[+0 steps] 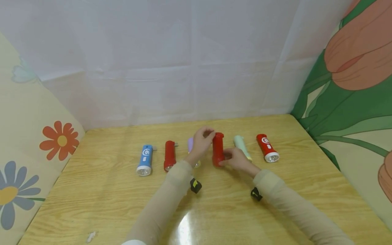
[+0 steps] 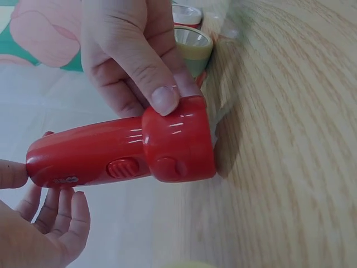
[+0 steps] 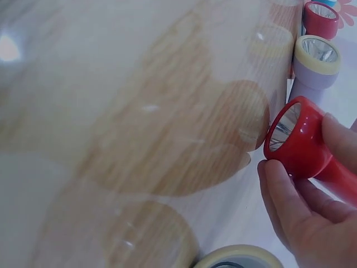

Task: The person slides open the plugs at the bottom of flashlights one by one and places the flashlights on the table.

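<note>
Both hands hold a red flashlight [image 1: 218, 149] near the middle of the row, its lens end toward me and close over the table. My left hand [image 1: 202, 141] pinches the tail end; in the left wrist view, the thumb of that hand [image 2: 47, 226] meets the tail and the fingers curl beneath. Around the wide lens head, my right hand [image 1: 236, 158] grips with thumb and fingers. The right wrist view shows the silvery reflector of this flashlight [image 3: 285, 129] beside the fingers of my right hand [image 3: 304, 220]. A slide switch shows on the body.
Left of the hands lie a blue flashlight [image 1: 145, 160], another red flashlight [image 1: 169, 154] and a purple flashlight [image 1: 190, 143], partly hidden by my left hand. To the right are a mint green flashlight [image 1: 241, 144] and a red-and-white flashlight [image 1: 267, 147]. A white sheet [image 1: 153, 68] hangs behind the table.
</note>
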`<state>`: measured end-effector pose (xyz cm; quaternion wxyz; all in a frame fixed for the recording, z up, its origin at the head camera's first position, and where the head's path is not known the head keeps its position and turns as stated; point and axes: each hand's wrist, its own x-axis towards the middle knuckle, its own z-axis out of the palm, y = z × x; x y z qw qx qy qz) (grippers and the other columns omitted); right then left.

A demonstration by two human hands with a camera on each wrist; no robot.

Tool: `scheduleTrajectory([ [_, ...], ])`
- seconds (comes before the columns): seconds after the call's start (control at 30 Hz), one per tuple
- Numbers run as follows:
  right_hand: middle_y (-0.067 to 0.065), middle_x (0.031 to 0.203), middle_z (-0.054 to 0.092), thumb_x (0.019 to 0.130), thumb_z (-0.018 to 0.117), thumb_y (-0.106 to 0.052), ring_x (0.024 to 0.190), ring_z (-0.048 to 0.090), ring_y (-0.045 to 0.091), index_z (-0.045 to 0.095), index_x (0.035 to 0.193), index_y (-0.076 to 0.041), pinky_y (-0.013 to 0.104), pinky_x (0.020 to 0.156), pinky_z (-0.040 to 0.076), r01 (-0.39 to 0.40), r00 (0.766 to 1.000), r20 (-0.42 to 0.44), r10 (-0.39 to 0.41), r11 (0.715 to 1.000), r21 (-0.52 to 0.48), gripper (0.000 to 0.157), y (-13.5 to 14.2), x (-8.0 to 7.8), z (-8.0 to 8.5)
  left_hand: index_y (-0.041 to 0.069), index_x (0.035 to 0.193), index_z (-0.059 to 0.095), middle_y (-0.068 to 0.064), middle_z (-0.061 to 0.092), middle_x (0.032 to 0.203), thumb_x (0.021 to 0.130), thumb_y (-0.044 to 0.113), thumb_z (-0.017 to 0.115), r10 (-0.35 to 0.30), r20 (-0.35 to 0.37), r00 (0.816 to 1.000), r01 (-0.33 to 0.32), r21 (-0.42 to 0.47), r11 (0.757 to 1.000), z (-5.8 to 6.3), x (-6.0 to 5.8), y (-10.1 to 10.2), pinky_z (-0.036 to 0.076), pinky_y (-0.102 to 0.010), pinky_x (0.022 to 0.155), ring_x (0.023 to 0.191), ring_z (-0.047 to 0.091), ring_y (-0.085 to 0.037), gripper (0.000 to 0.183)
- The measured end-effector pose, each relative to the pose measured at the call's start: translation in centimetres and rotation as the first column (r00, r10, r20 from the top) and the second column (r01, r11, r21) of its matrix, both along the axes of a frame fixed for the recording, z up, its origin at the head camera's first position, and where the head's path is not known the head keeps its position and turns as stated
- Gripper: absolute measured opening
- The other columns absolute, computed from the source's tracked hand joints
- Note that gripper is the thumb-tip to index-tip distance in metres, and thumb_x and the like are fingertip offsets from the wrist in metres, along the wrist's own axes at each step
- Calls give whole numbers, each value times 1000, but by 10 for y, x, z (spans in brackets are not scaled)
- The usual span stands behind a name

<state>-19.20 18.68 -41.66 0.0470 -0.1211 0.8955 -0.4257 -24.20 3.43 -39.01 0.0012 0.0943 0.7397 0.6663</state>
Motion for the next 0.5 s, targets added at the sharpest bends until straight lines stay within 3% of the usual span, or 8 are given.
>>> scheduleTrajectory([
  [0.5,16,94,66,72,75,-6,87,61,26,62,105,7,41,81,48,-10,1000,16,9,999,34,38,1,-2,1,-1,105,62,-10,63,98,87,11,60,-87,47,995,90,-62,994,4,4,-9,50,-26,73,84,57,-17,22],
])
